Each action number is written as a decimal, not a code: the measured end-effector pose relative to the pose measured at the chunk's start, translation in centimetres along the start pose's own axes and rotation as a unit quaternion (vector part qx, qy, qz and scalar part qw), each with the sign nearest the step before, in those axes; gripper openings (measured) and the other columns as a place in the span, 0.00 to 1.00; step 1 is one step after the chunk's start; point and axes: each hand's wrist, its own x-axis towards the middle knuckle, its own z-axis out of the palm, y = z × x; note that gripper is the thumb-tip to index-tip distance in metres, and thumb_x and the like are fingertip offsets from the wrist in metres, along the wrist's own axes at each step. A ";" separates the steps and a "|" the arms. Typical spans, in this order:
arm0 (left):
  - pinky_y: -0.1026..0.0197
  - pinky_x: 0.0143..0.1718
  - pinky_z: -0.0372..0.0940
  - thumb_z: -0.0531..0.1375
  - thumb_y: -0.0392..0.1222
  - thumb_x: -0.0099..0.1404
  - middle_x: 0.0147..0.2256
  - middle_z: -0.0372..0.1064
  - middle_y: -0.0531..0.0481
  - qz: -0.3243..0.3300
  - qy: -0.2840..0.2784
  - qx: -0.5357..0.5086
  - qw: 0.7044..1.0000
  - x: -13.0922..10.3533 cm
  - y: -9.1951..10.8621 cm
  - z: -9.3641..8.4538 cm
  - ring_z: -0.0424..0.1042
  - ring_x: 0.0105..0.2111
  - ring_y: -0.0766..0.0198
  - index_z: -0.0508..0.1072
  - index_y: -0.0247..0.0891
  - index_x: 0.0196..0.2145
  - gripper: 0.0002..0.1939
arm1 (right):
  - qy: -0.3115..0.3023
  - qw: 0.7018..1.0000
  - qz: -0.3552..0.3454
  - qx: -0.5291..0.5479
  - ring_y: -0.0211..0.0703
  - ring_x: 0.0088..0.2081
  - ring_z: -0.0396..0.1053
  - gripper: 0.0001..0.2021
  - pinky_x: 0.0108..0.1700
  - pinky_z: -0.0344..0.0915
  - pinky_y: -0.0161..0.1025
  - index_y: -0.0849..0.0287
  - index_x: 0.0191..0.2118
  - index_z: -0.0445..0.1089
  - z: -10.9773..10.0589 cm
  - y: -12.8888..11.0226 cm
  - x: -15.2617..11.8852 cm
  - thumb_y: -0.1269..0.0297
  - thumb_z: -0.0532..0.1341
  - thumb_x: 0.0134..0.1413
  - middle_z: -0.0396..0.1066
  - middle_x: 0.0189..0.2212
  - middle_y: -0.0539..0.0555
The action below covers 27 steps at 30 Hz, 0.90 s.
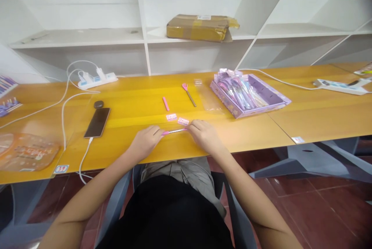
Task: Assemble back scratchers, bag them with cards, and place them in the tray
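Note:
My left hand (pixel 147 140) is closed on one pink end of a slim stick (pixel 173 131) with a silvery middle. The other end, also pink, is pinched in my right hand (pixel 202 134). The stick lies roughly level between both hands, just above the table's near edge; the fingers hide its tips. Two small pink-and-white labels (pixel 171 117) lie just beyond it. Farther back are a short pink strip-like piece (pixel 165 103) and a small back scratcher (pixel 189 94) with a pink claw head and a grey handle. A clear plastic sleeve (pixel 207 95) lies to their right.
A purple open box (pixel 273 90) holds several wrapped items at the right. On the left are a phone (pixel 97 122) on a white cable, a small dark round object (pixel 99 104), a power strip (pixel 98 80) and an orange pouch (pixel 29 152). A taped carton (pixel 200 28) sits on the shelf.

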 end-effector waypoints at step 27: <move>0.53 0.41 0.61 0.51 0.51 0.86 0.37 0.75 0.44 -0.022 0.012 0.158 0.987 -5.9 -12.7 -7.4 0.72 0.39 0.52 0.79 0.38 0.45 0.21 | 0.080 0.989 0.094 -0.083 0.48 0.39 0.73 0.11 0.43 0.64 0.43 0.55 0.42 0.80 -6.6 12.7 -10.5 0.64 0.60 0.78 0.78 0.37 0.57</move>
